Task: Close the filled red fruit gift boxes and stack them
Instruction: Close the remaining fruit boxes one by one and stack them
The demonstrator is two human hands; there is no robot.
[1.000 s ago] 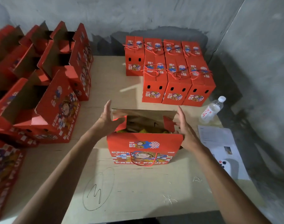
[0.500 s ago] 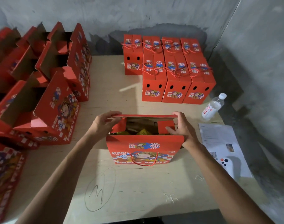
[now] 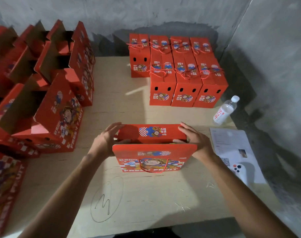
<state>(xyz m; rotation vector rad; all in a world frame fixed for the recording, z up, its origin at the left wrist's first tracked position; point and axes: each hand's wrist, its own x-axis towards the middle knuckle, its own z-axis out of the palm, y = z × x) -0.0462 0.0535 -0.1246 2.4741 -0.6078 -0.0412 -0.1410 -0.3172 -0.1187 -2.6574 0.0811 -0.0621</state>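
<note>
Folded down since: cardboard lid flap (image 3: 151,133), both hands gripping ends.

Near centre of the tabletop (image 3: 132,103): one gift box (image 3: 153,148), with the left hand (image 3: 105,141) at its left end and the right hand (image 3: 196,141) at its right end, both on the folded-over top flap (image 3: 151,133). Far right: a block of closed boxes (image 3: 178,71) in two rows. Left: rows of open boxes (image 3: 48,93). Right of the held box: a bottle (image 3: 226,109) lying down, a paper sheet (image 3: 232,148) nearer, and a controller (image 3: 240,170) on the sheet.
</note>
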